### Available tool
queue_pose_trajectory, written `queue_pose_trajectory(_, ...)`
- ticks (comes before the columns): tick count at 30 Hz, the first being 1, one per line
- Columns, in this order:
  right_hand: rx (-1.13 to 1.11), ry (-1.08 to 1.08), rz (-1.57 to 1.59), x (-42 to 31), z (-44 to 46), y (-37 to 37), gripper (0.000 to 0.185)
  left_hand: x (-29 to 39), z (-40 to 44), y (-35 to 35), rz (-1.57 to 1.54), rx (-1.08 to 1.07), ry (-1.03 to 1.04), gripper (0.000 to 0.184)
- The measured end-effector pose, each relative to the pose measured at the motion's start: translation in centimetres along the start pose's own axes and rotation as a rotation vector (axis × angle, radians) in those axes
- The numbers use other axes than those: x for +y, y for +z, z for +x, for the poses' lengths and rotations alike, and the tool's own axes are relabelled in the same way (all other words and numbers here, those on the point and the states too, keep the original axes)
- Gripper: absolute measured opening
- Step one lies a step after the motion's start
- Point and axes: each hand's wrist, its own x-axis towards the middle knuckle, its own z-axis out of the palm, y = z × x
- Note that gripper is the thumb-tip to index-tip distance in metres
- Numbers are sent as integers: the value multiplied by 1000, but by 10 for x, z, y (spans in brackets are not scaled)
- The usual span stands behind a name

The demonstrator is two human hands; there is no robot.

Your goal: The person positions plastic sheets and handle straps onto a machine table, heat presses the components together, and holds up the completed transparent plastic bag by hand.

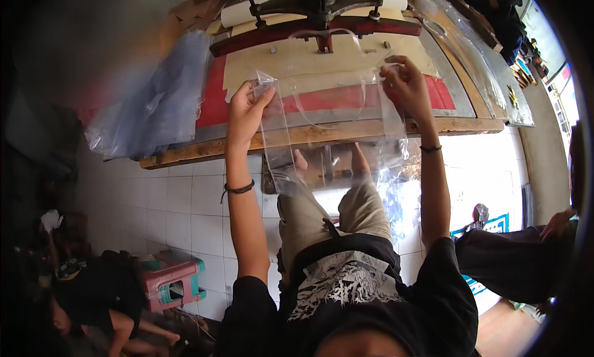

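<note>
A clear plastic bag [334, 97] with see-through loop handles hangs between my hands over the front edge of the worktable. My left hand [249, 109] is closed on its left upper corner, with the thumb pressed against the film. On the other side, my right hand [408, 88] pinches the bag's right upper edge, its fingers bent. The lower part of the bag drops below the table edge in front of my legs. Behind it stands a press [325, 13] with a dark frame and a long red bar [260, 43].
A stack of clear bluish plastic pieces [164, 97] lies at the table's left. Small metal pieces [371, 51] rest on the tan sheet [247, 66]. Long clear plastic [464, 54] lies at right. People are at lower left and right, near a pink-green stool [173, 279].
</note>
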Motion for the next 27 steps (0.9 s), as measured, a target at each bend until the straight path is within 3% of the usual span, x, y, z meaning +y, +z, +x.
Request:
queue_pose_trajectory(1,-74,-16,-312,6,-1,-5,27,-10,4,3,-12,41,36,20)
queue_pose_trajectory(3,-111,101,-86,1,-6,-3,30,-15,7,1,-88,24,55,18)
queue_pose_trajectory(9,-1,-69,-350,13,-10,-1,30,4,1,1,-97,15,-112,25)
queue_pose_trajectory(12,-11,-13,-386,7,-11,0,28,-5,-3,3,-62,69,-16,25)
queue_pose_trajectory(21,14,41,-281,0,-17,4,20,6,-10,8,-95,186,-15,18)
queue_pose_trajectory(23,30,-69,-252,5,-17,3,18,0,-7,5,-3,201,17,16)
queue_pose_trajectory(25,-9,59,-257,-4,-17,1,18,-6,-5,3,30,202,43,15)
queue_pose_trajectory(27,-6,-10,-280,-2,-17,1,17,-6,-5,4,9,193,51,13)
